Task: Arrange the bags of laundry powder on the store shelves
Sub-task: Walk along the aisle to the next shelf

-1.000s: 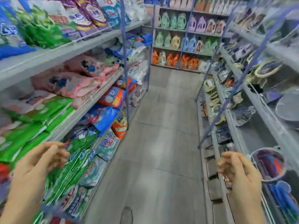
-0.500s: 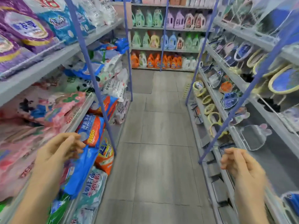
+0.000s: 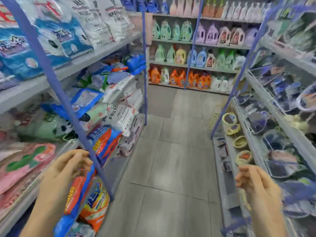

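Observation:
Bags of laundry powder fill the grey shelves (image 3: 82, 60) on my left. White and blue bags (image 3: 56, 40) stand on the top shelf. A loose heap of white, blue and green bags (image 3: 118, 103) lies on the middle shelf. Pink bags (image 3: 25, 161) lie lower left, and orange-and-blue bags (image 3: 104, 144) lean at the shelf front. My left hand (image 3: 68, 170) hovers low before the orange bags, fingers loosely curled, holding nothing. My right hand (image 3: 256, 183) hangs on the right side of the aisle, fingers loosely curled and empty.
A grey tiled aisle floor (image 3: 171, 159) runs ahead to a back shelf of detergent bottles (image 3: 188, 55). Right shelves (image 3: 266, 127) hold plastic housewares and small baskets. Blue slanted uprights (image 3: 68, 106) cross in front of the left shelves.
The view has travelled forward along the aisle; green bags passed out of sight and the white-and-blue heap came closer. Both hands stay raised and empty.

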A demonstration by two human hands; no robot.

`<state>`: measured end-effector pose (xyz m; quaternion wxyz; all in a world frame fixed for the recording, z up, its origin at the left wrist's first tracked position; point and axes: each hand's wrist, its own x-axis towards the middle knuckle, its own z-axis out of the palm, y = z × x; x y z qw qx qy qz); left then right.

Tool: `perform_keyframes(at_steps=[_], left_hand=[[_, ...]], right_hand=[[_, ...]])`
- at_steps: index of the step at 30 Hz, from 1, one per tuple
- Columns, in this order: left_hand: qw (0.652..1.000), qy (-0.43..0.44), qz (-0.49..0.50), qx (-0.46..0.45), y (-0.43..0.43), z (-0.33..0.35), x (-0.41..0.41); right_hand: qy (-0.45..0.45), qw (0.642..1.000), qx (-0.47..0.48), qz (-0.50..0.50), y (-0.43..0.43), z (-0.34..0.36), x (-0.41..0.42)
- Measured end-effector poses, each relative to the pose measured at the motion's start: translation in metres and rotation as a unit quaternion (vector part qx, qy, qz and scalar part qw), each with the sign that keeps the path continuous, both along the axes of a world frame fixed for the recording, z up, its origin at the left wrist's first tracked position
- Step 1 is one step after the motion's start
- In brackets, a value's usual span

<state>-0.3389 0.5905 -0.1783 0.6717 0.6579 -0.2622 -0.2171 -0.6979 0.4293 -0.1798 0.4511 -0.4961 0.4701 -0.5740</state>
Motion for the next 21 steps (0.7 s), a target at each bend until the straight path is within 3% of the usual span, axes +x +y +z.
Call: perform_keyframes(at_steps=[8, 21], left_hand=[[0.995, 0.014, 0.096, 0.006, -0.105, -0.008, 0.052], [0.974, 0.004, 0.229, -0.002, -0.252, -0.017, 0.201]], right_hand=[[0.013, 0.995, -0.014, 0.097, -0.177, 0.002, 0.076], [0.038, 0.972, -0.047, 0.228, -0.407, 0.004, 0.295]])
